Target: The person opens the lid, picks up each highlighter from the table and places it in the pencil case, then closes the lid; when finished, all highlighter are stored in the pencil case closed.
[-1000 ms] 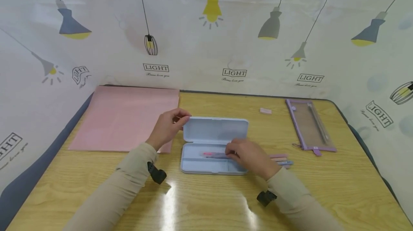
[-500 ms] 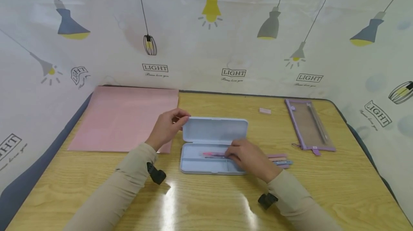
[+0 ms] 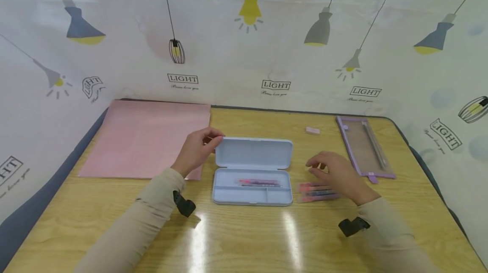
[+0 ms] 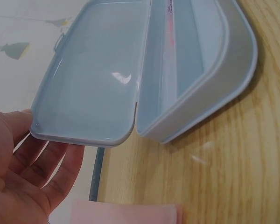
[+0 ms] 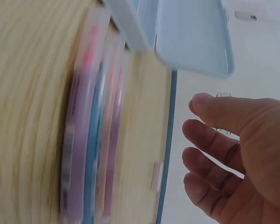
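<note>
Wood-grained surface (image 3: 244,239) spreads out on the near side of both sets of fingers and carries everything at hand. Nearest, between the fingers and a little below them, sits the base of a light-blue pencil case (image 3: 236,196), placed centrally, probably so either hand can reach it. Some slim pens (image 3: 259,182) lie lengthwise in its long rear compartment, midway between the fingers; that slot seems the one that best suits their length. Just beside the case, under the fingers of the right hand (image 3: 339,175), loose pens (image 3: 312,193) rest side by side, pink ends towards the case, presumably kept close for a short reach. Those right fingers are loosely bent, slightly apart, and pinch nothing. Opposite, the fingers and thumb of the left hand (image 3: 196,148) pinch the upper left corner of the lid (image 3: 253,153), which stands raised on its hinge; the grip likely steadies it and keeps the compartments uncovered. Left of those fingers lies a flat pink sheet (image 3: 148,137), apparently set aside. Right of the right fingers is a purple-edged pouch (image 3: 354,141), and beyond them a small pink eraser (image 3: 312,130), both perhaps left apart to avoid crowding the case. Farthest from the fingers rises a lamp-printed wall (image 3: 225,61)
</note>
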Motion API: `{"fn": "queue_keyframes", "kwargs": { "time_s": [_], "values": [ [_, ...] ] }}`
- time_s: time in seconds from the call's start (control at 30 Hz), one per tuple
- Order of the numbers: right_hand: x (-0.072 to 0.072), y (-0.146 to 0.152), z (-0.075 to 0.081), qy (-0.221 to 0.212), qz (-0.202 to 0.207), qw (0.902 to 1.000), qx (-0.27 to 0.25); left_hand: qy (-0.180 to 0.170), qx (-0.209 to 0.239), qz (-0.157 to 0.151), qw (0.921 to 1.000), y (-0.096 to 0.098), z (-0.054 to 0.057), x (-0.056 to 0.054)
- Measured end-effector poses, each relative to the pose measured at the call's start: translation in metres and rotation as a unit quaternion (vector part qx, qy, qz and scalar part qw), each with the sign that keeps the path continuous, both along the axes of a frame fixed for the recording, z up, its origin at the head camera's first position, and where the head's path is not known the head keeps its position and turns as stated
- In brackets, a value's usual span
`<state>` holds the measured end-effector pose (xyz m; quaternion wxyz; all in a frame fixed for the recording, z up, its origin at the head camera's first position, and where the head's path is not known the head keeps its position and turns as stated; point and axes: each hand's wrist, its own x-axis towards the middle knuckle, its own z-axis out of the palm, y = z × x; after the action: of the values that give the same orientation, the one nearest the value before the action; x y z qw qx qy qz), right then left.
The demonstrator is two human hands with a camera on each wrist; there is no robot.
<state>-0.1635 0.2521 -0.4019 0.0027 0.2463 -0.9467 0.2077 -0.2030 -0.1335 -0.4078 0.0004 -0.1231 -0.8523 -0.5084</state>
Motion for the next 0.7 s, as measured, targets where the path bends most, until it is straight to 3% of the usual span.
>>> {"fn": "queue_keyframes", "kwargs": {
  "time_s": [0.23, 0.43, 0.7],
  "values": [
    [-0.002, 0.027, 0.000, -0.015, -0.016, 0.9988, 0.043, 0.001, -0.003, 0.002, 1.0000, 0.000, 0.002, 0.000],
    [-0.002, 0.032, -0.012, 0.004, -0.007, 0.9954, 0.095, -0.002, 0.003, 0.000, 1.0000, -0.001, 0.001, -0.001],
    [-0.002, 0.023, -0.019, 0.020, 0.023, 0.9962, 0.082, 0.000, 0.001, 0.000, 1.0000, 0.000, 0.000, -0.001]
  ]
}}
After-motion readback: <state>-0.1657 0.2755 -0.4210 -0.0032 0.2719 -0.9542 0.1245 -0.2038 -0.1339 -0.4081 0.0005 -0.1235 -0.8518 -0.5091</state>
